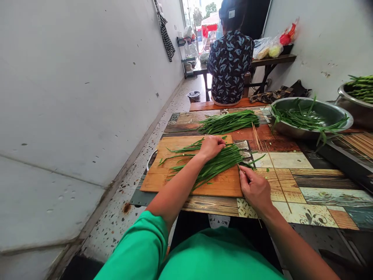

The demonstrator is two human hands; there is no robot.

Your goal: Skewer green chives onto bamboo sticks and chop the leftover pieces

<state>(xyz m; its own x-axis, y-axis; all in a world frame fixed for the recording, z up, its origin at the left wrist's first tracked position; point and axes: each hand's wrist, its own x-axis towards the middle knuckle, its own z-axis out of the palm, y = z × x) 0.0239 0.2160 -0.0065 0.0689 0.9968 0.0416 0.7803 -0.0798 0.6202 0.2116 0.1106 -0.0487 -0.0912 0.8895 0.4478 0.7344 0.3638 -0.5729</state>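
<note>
A wooden cutting board (154, 177) lies on the table before me, with a bunch of garlic chives (220, 165) spread across it. My left hand (213, 147) rests at the far side of this bunch, fingers pinched on the chives; how many strands it holds is hidden. Just off the board's right edge, my right hand (255, 188) grips a thin wooden skewer. The skewer's tip points at the chives' cut ends, and its other end shows below the hand. Behind the board lies a second pile of garlic chives (230, 121).
Loose skewers (278, 177) lie to the right on the patterned table (291, 159). A metal bowl (311, 103) of chive trimmings stands at the back right, near a dark tray (346, 163) of skewers and a pot (344, 95) of green stalks. A person (230, 66) sits beyond, back turned.
</note>
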